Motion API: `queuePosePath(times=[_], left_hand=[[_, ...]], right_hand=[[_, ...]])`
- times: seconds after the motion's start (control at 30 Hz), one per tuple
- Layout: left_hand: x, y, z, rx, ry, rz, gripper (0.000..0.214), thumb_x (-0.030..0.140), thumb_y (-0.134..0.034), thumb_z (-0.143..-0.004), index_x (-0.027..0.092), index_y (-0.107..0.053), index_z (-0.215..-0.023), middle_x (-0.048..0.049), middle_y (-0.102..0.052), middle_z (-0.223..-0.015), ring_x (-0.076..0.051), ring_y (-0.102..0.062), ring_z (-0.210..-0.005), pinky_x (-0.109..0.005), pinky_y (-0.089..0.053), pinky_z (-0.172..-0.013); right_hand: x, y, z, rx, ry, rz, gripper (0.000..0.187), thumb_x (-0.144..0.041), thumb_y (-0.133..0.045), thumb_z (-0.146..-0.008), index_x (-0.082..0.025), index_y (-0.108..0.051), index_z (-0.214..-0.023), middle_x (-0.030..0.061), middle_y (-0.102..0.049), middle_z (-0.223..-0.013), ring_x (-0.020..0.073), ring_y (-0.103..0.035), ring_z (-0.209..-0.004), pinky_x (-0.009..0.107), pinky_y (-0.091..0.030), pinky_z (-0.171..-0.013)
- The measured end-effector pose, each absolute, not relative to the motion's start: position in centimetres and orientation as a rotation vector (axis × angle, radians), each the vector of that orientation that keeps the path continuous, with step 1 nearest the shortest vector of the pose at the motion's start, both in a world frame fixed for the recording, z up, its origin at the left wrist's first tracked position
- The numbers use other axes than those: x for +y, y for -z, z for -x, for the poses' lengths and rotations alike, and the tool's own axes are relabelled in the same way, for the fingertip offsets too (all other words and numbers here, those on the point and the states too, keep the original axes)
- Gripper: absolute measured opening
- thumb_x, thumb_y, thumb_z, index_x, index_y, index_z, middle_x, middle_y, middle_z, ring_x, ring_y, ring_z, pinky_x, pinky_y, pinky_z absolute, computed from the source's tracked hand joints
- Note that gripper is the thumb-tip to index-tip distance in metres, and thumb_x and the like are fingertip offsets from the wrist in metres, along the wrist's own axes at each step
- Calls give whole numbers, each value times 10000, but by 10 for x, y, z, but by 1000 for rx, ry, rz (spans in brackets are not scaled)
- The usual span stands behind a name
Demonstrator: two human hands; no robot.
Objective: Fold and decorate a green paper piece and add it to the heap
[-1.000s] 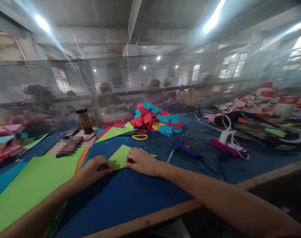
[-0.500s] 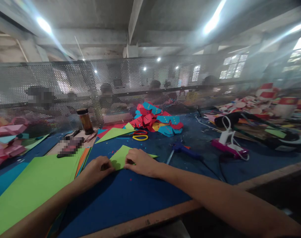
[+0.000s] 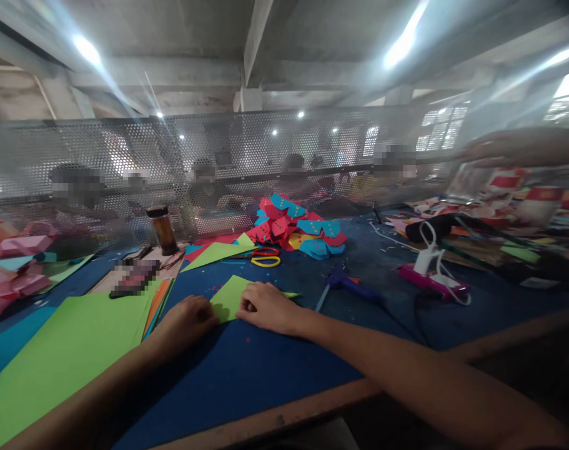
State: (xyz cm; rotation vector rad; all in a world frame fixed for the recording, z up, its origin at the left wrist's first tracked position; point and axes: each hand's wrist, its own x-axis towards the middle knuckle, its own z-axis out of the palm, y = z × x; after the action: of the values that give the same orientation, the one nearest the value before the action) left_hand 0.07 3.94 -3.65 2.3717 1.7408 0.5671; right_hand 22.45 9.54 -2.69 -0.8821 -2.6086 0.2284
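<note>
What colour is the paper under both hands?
Light green; the paper shows best in the head view, under the left hand and right hand.

A perforated metal screen [image 3: 265,144] backs the blue table [image 3: 265,375] under concrete beams [image 3: 256,37] and tube lights [image 3: 401,40].

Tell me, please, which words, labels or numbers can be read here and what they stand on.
None can be read.
The green paper under the left hand and right hand is plain.
The jar shows no legible label.
The flat object beyond the paper stack is blurred.
</note>
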Motion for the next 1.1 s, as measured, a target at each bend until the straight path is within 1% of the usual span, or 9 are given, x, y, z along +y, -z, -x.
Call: queuePosePath(times=[0.33,0.63,0.87,1.1], left_hand=[[41,38,1,1740,-571,-2407,235,372,-518,-837,207,-546,-671,-42,-597,-715,-205,-547,-702,-329,-384,-659],[39,36,0,1733,-564,-2402,233,373,-518,-845,198,-572,-701,-22,-593,-712,-190,-541,-707,-295,-367,-644],[41,38,1,1710,-588,-2410,223,358,-525,-841,196,-577,-696,-21,-600,-711,-186,-534,-702,-292,-361,-645],[38,35,0,1722,-574,-2404,229,361,-525,-853,190,-574,-708,-30,-603,-725,-199,-542,-714,-301,-363,-654]], right_hand=[[95,25,-226,-2608,-181,926,132,-297,-629,-824,-183,-632,-758,17,-663,-818,157,-582,-777,261,-342,-648],[95,24,-228,-2611,-182,1009,139,-312,-601,-814,-194,-651,-759,15,-680,-825,155,-597,-761,252,-339,-634],[95,22,-229,-2627,-188,1034,152,-324,-596,-819,-193,-659,-775,25,-691,-864,164,-606,-782,256,-361,-663],[94,20,-229,-2634,-180,1043,169,-331,-586,-824,-191,-666,-772,29,-700,-858,169,-620,-783,259,-367,-663]])
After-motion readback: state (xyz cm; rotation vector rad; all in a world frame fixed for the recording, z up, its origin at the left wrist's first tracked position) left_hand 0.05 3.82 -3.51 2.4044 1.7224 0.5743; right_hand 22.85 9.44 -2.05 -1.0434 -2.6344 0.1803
